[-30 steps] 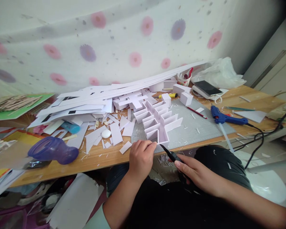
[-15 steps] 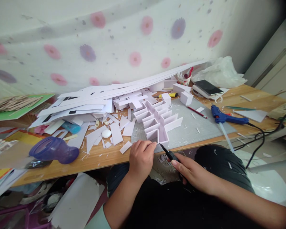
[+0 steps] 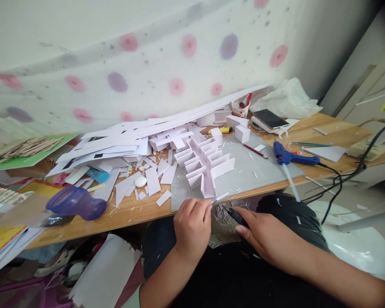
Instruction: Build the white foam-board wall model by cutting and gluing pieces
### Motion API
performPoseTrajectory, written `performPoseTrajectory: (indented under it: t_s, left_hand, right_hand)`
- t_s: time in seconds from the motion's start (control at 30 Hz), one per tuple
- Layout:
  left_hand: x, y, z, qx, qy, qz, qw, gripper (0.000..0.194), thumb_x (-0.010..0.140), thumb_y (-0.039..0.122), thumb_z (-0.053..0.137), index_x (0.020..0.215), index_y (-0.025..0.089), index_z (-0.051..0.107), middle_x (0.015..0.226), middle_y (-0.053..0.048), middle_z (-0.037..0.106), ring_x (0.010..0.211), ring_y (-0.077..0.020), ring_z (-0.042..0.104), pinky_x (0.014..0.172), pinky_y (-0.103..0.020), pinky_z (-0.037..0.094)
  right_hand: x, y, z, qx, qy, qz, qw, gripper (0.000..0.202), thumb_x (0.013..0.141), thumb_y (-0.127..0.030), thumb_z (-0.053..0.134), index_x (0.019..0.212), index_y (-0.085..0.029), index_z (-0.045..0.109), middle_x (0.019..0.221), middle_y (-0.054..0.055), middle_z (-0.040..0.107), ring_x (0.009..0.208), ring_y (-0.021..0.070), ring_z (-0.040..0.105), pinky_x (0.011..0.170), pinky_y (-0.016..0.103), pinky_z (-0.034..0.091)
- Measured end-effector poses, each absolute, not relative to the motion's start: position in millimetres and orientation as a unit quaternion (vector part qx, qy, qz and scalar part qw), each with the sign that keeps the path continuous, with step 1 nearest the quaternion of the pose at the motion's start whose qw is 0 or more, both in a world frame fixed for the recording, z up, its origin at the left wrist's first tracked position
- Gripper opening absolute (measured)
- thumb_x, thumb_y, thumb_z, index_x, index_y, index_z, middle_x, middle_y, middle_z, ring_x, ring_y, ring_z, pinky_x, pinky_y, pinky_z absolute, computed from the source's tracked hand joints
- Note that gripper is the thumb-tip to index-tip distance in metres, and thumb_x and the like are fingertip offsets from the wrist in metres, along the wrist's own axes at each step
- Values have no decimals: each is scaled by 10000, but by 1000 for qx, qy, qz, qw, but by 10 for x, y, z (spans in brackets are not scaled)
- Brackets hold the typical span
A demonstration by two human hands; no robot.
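My left hand [image 3: 193,224] is closed at the table's front edge, its thumb and fingertips pinching a thin white foam-board strip [image 3: 222,197] that sticks out to the right. Wrapped round the black handle of a craft knife [image 3: 237,217] is my right hand [image 3: 266,233]. The knife points up and left, just below and apart from the strip; its blade is hard to make out. Just beyond my left fingers, a white foam-board structure [image 3: 208,185] with several open compartments stands on the grey cutting mat [image 3: 244,179].
A blue glue gun [image 3: 295,158] with its black cable lies at the right. White scraps [image 3: 153,182] and a purple translucent container [image 3: 77,202] are on the left. A pencil [image 3: 256,151], a yellow cutter [image 3: 223,130] and a phone [image 3: 271,118] lie farther back.
The knife has drawn back, down and right from my left fingertips. The white strip now shows between my left fingers. The whole view has shifted slightly.
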State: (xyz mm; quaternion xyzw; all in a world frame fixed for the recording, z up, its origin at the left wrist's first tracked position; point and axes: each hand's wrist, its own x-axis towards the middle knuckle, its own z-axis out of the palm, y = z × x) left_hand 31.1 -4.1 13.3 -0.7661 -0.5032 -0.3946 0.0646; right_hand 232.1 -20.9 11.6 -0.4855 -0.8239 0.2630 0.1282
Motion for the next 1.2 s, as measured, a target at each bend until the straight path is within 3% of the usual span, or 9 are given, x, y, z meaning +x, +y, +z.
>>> performPoseTrajectory:
  t_s: [0.13, 0.27, 0.5, 1.2]
  left_hand:
    - [770, 148, 178, -766, -493, -409, 55, 106, 794, 99, 638, 804, 198, 675, 708, -14, 654, 698, -164, 600, 660, -274, 457]
    - [1262, 433, 162, -780, -492, -384, 44, 110, 766, 97, 666, 769, 206, 673, 718, -10, 664, 717, -173, 600, 656, -278, 452]
    - [1639, 769, 57, -790, -523, -318, 31, 91, 788, 126, 651, 791, 215, 670, 764, -24, 668, 772, -192, 589, 672, -297, 439]
    - [1618, 856, -3, -819, -514, -241, 86, 144, 841, 191, 597, 702, 219, 623, 731, -34, 614, 746, -197, 550, 601, -299, 349]
  right_hand:
    - [2661, -193, 173, -537, -800, 227, 143, 403, 967, -318, 313, 1272, -128, 494, 987, 150, 727, 912, 280, 696, 738, 333, 494]
    - [3009, -72, 217, -595, -769, 203, 111, 373, 979, -340, 270, 1116, -129, 544, 860, 139, 730, 808, 301, 698, 651, 330, 441]
    - [3275, 219, 226, -635, -750, 172, 72, 376, 980, -378, 272, 910, -157, 568, 855, 158, 718, 811, 311, 689, 625, 319, 388]
    - [3187, 340, 251, -662, -724, 194, -1, 424, 972, -387, 265, 989, -119, 592, 946, 201, 707, 878, 353, 680, 673, 388, 464]
